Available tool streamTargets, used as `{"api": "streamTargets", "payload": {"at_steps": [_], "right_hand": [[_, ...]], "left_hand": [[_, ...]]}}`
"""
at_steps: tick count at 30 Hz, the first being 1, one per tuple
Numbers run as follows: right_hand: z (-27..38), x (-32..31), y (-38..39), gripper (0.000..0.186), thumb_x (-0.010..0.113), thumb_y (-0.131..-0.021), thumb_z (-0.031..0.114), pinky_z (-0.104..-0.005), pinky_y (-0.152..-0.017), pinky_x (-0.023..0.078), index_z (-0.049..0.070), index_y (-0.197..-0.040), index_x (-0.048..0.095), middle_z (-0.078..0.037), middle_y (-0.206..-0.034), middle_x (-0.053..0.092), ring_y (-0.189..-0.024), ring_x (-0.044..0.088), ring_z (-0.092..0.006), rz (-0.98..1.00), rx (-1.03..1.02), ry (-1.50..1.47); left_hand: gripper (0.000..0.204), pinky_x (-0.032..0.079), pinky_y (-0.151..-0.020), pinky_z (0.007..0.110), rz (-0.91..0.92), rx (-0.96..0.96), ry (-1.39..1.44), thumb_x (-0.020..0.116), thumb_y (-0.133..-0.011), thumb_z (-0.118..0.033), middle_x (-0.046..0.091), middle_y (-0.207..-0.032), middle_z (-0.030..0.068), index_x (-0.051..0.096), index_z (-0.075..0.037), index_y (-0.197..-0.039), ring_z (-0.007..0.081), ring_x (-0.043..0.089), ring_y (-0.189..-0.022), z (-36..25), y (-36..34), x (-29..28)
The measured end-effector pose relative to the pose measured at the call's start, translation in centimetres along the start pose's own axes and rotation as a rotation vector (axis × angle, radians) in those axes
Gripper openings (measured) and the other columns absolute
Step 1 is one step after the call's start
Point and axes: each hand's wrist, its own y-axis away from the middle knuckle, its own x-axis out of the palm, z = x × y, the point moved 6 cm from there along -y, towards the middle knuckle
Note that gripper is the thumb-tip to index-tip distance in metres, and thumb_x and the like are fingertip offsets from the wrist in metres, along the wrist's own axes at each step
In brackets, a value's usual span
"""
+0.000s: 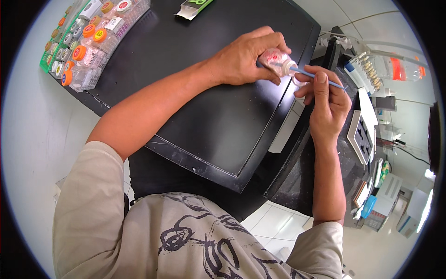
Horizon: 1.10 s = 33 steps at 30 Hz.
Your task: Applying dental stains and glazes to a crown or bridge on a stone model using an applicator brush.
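Note:
My left hand (239, 56) is wrapped round a small clear plastic bottle (276, 62) with pinkish-white contents and red marking. The bottle lies tilted above the black table, its white neck toward the right. Between thumb and fingers, my right hand (329, 104) grips a thin blue stick (338, 85), which slants into or against the bottle's mouth; how deep it goes I cannot tell. A white ring-shaped piece (298, 81), perhaps a cap, shows at the right fingers, partly hidden.
At the far left of the black table (200, 121) stand a clear basket (121, 29) and a green basket (45, 63) with several orange- and white-capped jars. An opened box (191, 8) lies at the back. The right bench holds a white tray (357, 135) and a large bottle (388, 68).

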Motion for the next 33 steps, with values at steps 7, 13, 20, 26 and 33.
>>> {"api": "streamTargets", "payload": {"at_steps": [7, 13, 20, 26, 33], "right_hand": [[-0.2, -0.5, 0.0, 0.034, 0.056, -0.115, 0.025, -0.021, -0.058, 0.046, -0.004, -0.113, 0.073, -0.012, -0.093, 0.08, -0.068, 0.068, -0.0085, -0.028, 0.006, -0.041], [-0.2, -0.3, 0.2, 0.032, 0.057, -0.115, 0.024, -0.0206, -0.059, 0.046, -0.003, -0.115, 0.075, -0.011, -0.095, 0.081, -0.073, 0.069, -0.0077, 0.035, 0.012, -0.002], [0.0, -0.2, 0.2, 0.031, 0.057, -0.115, 0.022, -0.0209, -0.06, 0.046, -0.003, -0.112, 0.075, -0.011, -0.094, 0.08, -0.072, 0.068, -0.0074, 0.004, -0.041, -0.029], [0.1, -0.2, 0.3, 0.029, 0.058, -0.114, 0.02, -0.0212, -0.06, 0.047, -0.003, -0.114, 0.075, -0.011, -0.094, 0.08, -0.074, 0.069, -0.0084, -0.044, -0.05, -0.003], [0.3, -0.6, 0.4, 0.026, 0.058, -0.114, 0.018, -0.024, -0.061, 0.049, -0.003, -0.112, 0.075, -0.009, -0.092, 0.079, -0.073, 0.069, -0.0099, -0.044, -0.096, 0.022]], "left_hand": [[0.056, 0.058, -0.085, 0.03, -0.038, 0.0, -0.062, 0.095, -0.078, -0.007, 0.061, -0.116, 0.0032, 0.071, -0.01, -0.129, 0.0145, 0.069, -0.102, -0.1, 0.1, -0.1], [0.056, 0.057, -0.085, 0.029, -0.027, -0.034, -0.055, 0.094, -0.078, -0.008, 0.061, -0.115, 0.0024, 0.072, -0.011, -0.129, 0.0137, 0.07, -0.1, -0.1, 0.1, -0.1], [0.056, 0.054, -0.081, 0.029, -0.051, -0.004, -0.061, 0.094, -0.079, -0.01, 0.062, -0.112, 0.0015, 0.071, -0.013, -0.131, 0.0119, 0.067, -0.095, 0.1, 0.0, -0.2], [0.055, 0.053, -0.081, 0.029, -0.051, -0.009, -0.068, 0.093, -0.079, -0.01, 0.063, -0.11, 0.0017, 0.073, -0.014, -0.13, 0.0134, 0.066, -0.094, -0.2, 0.1, -0.2], [0.057, 0.055, -0.084, 0.03, -0.02, 0.032, -0.09, 0.087, -0.078, -0.01, 0.066, -0.113, 0.0039, 0.073, -0.014, -0.134, 0.017, 0.068, -0.095, -0.7, 0.0, -0.2]]}}
